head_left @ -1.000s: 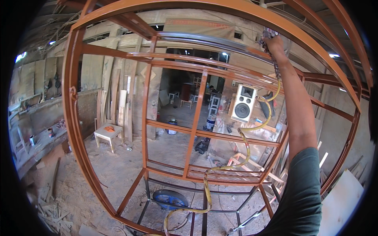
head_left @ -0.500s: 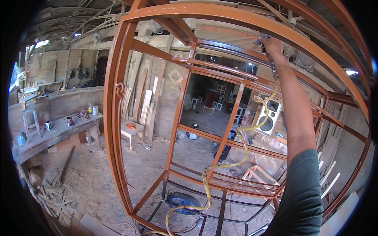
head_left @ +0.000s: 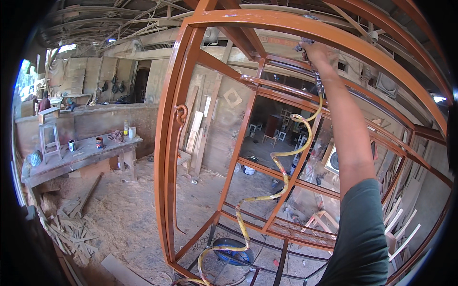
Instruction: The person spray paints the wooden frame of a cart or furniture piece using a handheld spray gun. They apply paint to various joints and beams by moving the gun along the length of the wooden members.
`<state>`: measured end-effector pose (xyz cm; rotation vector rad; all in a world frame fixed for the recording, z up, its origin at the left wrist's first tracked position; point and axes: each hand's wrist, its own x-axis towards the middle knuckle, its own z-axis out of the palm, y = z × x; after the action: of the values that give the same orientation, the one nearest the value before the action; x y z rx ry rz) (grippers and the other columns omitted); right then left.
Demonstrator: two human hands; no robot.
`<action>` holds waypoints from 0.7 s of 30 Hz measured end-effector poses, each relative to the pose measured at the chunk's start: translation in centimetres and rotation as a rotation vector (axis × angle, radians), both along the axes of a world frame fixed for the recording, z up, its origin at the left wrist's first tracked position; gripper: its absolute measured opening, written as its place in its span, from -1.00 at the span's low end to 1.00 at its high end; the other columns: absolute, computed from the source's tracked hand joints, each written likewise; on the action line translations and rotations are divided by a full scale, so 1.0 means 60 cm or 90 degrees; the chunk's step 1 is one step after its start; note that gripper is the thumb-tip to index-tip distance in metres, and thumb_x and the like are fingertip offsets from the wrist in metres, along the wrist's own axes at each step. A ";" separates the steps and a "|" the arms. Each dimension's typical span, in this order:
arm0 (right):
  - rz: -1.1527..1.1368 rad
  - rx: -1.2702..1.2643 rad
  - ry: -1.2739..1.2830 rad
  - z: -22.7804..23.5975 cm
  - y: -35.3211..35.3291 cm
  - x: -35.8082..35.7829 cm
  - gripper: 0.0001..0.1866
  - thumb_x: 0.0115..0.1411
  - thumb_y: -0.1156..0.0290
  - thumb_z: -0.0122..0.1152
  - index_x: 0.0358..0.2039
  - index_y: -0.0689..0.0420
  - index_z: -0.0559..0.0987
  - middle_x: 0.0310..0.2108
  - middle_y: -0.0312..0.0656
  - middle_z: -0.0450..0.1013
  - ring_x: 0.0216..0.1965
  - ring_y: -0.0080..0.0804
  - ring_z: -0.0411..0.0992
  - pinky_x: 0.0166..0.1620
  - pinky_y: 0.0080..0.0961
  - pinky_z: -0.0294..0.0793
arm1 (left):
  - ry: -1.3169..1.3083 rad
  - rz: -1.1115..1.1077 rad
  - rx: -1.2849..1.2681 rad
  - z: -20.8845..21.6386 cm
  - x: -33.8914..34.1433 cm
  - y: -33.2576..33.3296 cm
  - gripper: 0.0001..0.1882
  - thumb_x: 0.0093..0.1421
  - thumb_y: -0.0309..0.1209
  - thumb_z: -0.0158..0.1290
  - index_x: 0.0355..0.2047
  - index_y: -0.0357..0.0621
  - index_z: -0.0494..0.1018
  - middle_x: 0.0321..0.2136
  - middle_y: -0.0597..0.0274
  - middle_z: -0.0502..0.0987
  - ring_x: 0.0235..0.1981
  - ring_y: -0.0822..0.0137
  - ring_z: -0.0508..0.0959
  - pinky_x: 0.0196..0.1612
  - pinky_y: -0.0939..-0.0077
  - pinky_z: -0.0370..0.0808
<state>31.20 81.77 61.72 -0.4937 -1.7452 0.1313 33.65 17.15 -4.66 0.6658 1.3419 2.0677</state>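
Observation:
My right hand is raised high at the upper right, its fingers wrapped around a metal spray gun. A yellow, paint-stained hose hangs from the gun's handle and winds down through a tall orange-brown metal frame. The hand is inside the frame, just beneath its curved top rail and close to the far upper bars. Whether spray leaves the nozzle cannot be made out. On the near left post sits a long rod with a looped end. My left hand is out of sight.
Left stands a workbench with paint cans and a small stool. Scrap wood lies piled on the dusty floor. A blue-rimmed wheel is by the frame's base, and a speaker stands behind it.
The view has turned left, so the frame and workbench sit farther right in the picture. My right hand and the spray gun have moved left relative to the frame.

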 end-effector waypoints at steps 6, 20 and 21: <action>0.090 0.034 0.016 -0.018 -0.022 -0.057 -0.71 0.17 0.28 0.39 -0.39 0.29 0.62 -0.64 -0.12 0.52 -0.68 -0.36 0.50 -0.60 -0.34 0.43 | -0.027 -0.066 -0.026 -0.056 -0.019 -0.019 -0.28 -0.02 -0.74 0.16 0.21 -0.60 0.26 -0.02 -0.33 0.52 -0.11 -0.05 0.63 -0.02 0.14 0.57; -0.073 0.031 -0.035 -0.025 0.060 0.169 -0.65 0.17 0.25 0.37 -0.47 0.36 0.62 -0.64 0.00 0.54 -0.65 -0.21 0.54 -0.52 -0.26 0.49 | -0.057 -0.213 -0.091 -0.001 -0.026 0.044 -0.27 0.00 -0.56 0.23 0.20 -0.49 0.25 -0.02 -0.11 0.54 -0.06 0.16 0.60 0.01 0.41 0.51; -0.075 0.032 -0.029 -0.028 0.064 0.196 -0.65 0.17 0.25 0.36 -0.46 0.36 0.62 -0.64 0.00 0.54 -0.65 -0.22 0.54 -0.53 -0.27 0.49 | -0.056 -0.233 -0.096 0.008 -0.023 0.054 -0.27 0.00 -0.56 0.23 0.21 -0.49 0.24 -0.02 -0.11 0.54 -0.06 0.16 0.60 0.01 0.41 0.51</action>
<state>42.96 85.60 60.06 -0.5645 -1.7549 -0.0080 32.27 20.39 -4.18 0.6877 1.2101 1.6688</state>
